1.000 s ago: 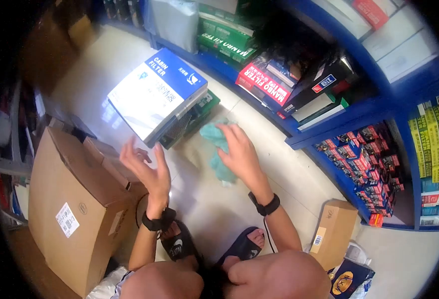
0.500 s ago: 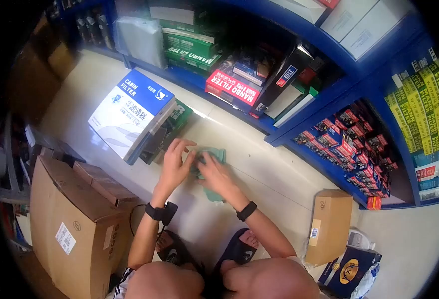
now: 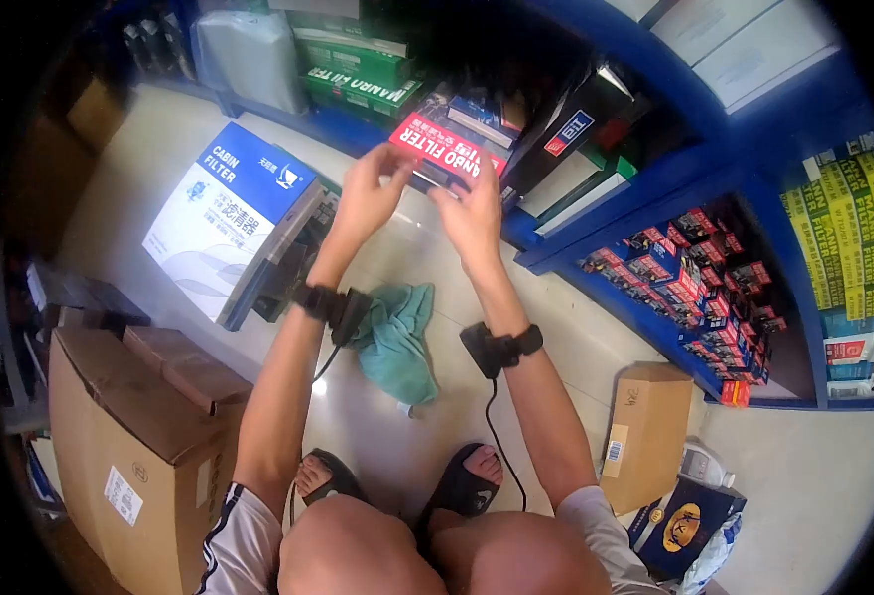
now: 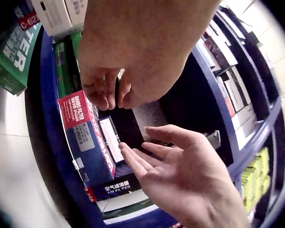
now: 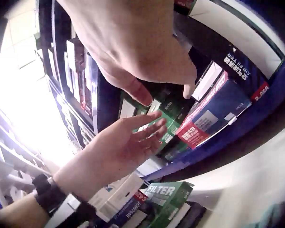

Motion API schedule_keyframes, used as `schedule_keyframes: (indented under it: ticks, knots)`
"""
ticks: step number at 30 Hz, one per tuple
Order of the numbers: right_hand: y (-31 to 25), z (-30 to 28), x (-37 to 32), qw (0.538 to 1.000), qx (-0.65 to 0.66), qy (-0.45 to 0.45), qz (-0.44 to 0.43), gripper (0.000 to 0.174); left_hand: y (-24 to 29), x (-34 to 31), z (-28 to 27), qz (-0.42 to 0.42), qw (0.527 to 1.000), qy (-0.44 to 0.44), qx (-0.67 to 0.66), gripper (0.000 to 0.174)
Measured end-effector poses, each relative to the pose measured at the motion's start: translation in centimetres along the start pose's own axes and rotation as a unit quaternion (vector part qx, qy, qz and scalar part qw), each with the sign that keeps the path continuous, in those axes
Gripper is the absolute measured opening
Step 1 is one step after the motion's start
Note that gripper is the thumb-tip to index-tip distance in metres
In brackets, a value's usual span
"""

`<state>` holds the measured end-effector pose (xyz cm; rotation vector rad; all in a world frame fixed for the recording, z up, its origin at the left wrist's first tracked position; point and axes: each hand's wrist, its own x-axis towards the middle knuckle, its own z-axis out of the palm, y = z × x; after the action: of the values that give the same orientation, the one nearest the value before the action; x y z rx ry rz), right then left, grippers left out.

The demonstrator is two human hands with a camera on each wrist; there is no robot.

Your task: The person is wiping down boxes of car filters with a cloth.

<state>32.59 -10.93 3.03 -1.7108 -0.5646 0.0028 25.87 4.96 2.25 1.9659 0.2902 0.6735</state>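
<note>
My left hand (image 3: pixel 366 206) and right hand (image 3: pixel 474 220) are raised side by side in front of the shelf, at the red-and-blue MANBO FILTER box (image 3: pixel 435 142). In the left wrist view, the right hand (image 4: pixel 185 173) has its fingers spread and slightly bent, with nothing in them. The right wrist view has the left hand (image 5: pixel 121 147) with fingers loosely bent and bare. That box (image 5: pixel 218 111) stands at the shelf's front, close beside the fingers. A crumpled green cloth (image 3: pixel 402 347) lies on the floor below the wrists.
A white-and-blue cabin filter box (image 3: pixel 224 213) tops a stack on the floor at left. The blue shelf (image 3: pixel 645 213) holds green, black and small red boxes. A large carton (image 3: pixel 149 436) stands at left, a smaller carton (image 3: pixel 645 431) and a dark blue box (image 3: pixel 685 526) at right.
My right hand has let go of the green cloth, which now lies on the floor. Both hands have moved forward and up to the shelf front.
</note>
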Motion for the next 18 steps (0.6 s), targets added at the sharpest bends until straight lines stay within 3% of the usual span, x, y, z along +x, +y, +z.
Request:
schedule_keyframes:
  ticks: [2,6,8,9,10,12,13,15,18]
  knots:
    - [-1.0,0.2,2.0,0.995,0.027,0.025,0.092,0.106,-1.7,2.9,1.4,-0.07,0.995,-0.033,-0.067,0.027]
    - [1.0,0.6,4.9,0.993,-0.037,0.059,0.094,0.114,-1.3,6.6,3.6,-0.091,0.988,-0.021,-0.124,0.033]
    - [1.1,0.4,5.5,0.993,-0.048,0.054,0.09,0.117,-1.3,8.0,4.5,-0.032,0.997,-0.023,-0.061,0.041]
    - [1.1,1.0,6.1,0.984,-0.118,0.102,0.082,0.108,-1.4,8.6,5.1,0.04,0.999,-0.004,0.009,0.051]
    - [1.0,1.4,6.4,0.968,-0.187,0.149,0.074,0.1,-1.5,9.2,5.6,0.037,0.999,-0.005,0.008,0.051]
    - [1.6,0.6,7.1,0.98,-0.125,0.097,0.119,0.102,-1.3,10.5,6.0,-0.039,0.996,-0.07,0.035,0.063]
    - [2.2,1.0,7.4,0.978,-0.127,0.119,0.112,0.103,-1.1,10.6,5.8,-0.031,0.991,-0.073,0.106,0.073]
    - [2.8,0.8,7.8,0.975,-0.135,0.141,0.106,0.103,-1.2,11.3,5.7,-0.039,0.99,-0.097,0.091,0.075]
    - [2.5,0.1,7.9,0.988,-0.075,0.09,0.103,0.115,-1.8,11.5,6.0,-0.042,0.989,-0.125,0.06,0.079]
